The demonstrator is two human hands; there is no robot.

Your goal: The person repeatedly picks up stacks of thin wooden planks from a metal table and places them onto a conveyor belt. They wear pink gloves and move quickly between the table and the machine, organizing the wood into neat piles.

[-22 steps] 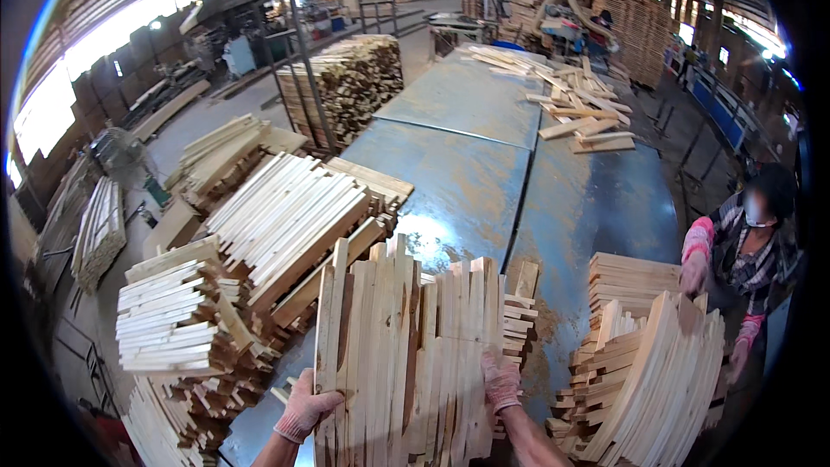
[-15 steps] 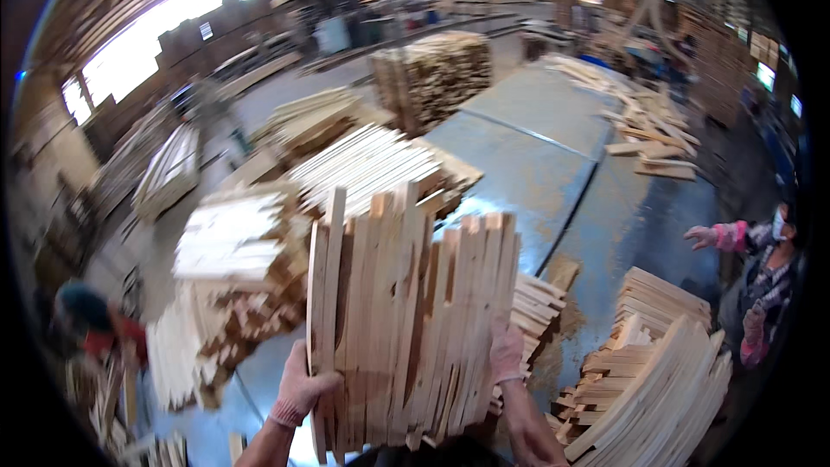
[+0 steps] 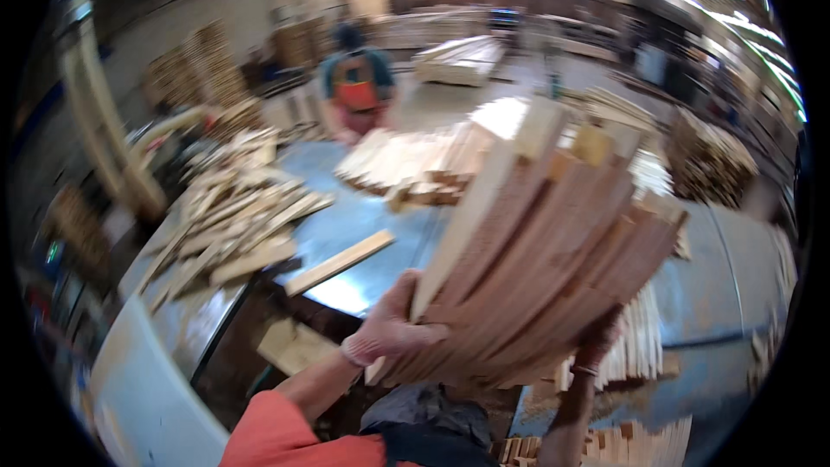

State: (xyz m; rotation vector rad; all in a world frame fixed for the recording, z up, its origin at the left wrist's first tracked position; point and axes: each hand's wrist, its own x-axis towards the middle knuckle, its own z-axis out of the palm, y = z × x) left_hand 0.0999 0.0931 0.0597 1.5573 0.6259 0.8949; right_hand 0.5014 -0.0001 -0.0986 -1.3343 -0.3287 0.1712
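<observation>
A thick bundle of wooden strips is held up in front of me, tilted so its tops lean to the right. My left hand, in a pale glove, is closed against the bundle's left side with the thumb across its near face. On the opposite side my right hand presses the bundle's lower right edge; its fingers are partly hidden and blurred. Below the bundle, more strips lie near my right forearm. Behind it, a stack of pale strips rests on the blue-grey table.
Loose wooden offcuts are heaped at the left, with a single short board beside them. A dark gap containing wood pieces separates table sections. Another person stands across the table. A bulky wood stack stands at the far right.
My view has swung left toward the offcut heap and the other person. The bundle, still between both hands, has gone from nearly upright to leaning right.
</observation>
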